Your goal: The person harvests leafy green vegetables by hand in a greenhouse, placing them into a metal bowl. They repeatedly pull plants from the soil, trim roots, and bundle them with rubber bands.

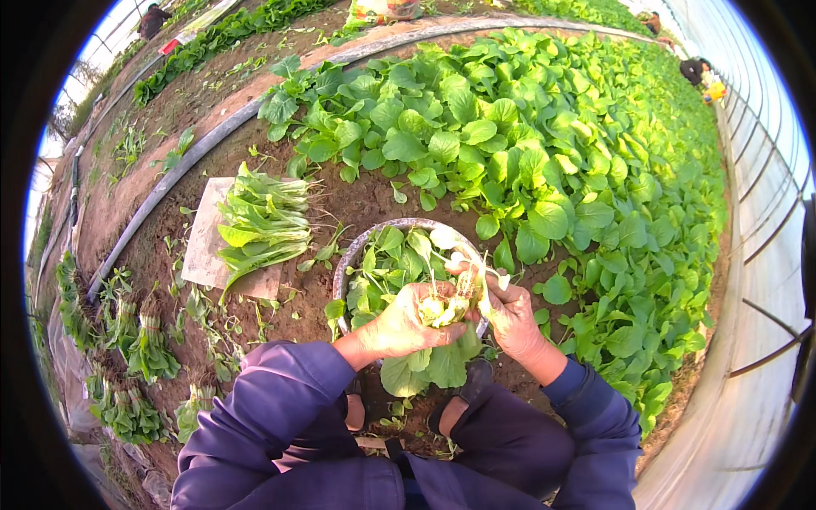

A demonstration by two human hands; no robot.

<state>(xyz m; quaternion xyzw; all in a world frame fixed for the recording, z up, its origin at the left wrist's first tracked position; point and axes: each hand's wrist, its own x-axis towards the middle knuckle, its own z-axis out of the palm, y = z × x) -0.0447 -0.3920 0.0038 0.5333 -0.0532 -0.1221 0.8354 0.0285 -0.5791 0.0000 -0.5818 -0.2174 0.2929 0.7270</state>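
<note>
My left hand [408,325] grips a small bunch of leafy greens [424,370]. Their pale stem bases and roots point up, and the leaves hang down towards my feet. At the root end, my right hand [513,315] pinches a pale stalk [486,296] between thumb and fingers. Both hands are over a round basin [347,261] with a speckled rim, which holds loose green leaves [389,261]. Left of the basin, a flat board [203,255] lies on the soil. On it rests a pile of greens [268,220], roots facing right.
Dense growing greens [542,172] fill the bed ahead and to the right. Several tied bundles [150,341] lie at the left. A grey hose [185,166] curves across the soil. Plastic greenhouse film [758,255] rises at the right. Other people [693,70] are far off.
</note>
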